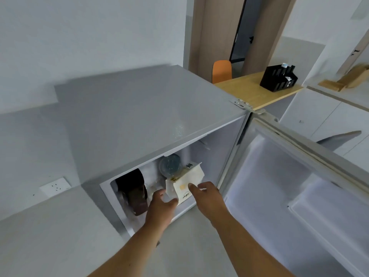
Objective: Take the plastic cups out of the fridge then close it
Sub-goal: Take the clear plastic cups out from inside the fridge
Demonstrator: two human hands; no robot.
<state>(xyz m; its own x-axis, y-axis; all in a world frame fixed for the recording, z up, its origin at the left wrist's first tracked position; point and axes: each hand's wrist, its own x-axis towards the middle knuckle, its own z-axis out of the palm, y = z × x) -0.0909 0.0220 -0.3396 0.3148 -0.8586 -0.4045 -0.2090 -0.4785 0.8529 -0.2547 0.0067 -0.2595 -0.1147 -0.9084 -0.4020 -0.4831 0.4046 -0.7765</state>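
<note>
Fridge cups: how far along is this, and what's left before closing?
Done: the fridge door is swung open. In hand: both hands reach into the compartment, the left hand and right hand closing around a white plastic cup. A clear cup sits behind it. Left: lift the cups out, then shut the door.

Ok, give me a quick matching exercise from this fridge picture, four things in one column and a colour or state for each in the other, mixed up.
Things:
1. fridge door
2. chair
3. organizer
4. cup with the domed lid

Colour or state:
A. black
B. lying on its side
C. swung open
D. orange

Pairs: 1-C, 2-D, 3-A, 4-B
</note>
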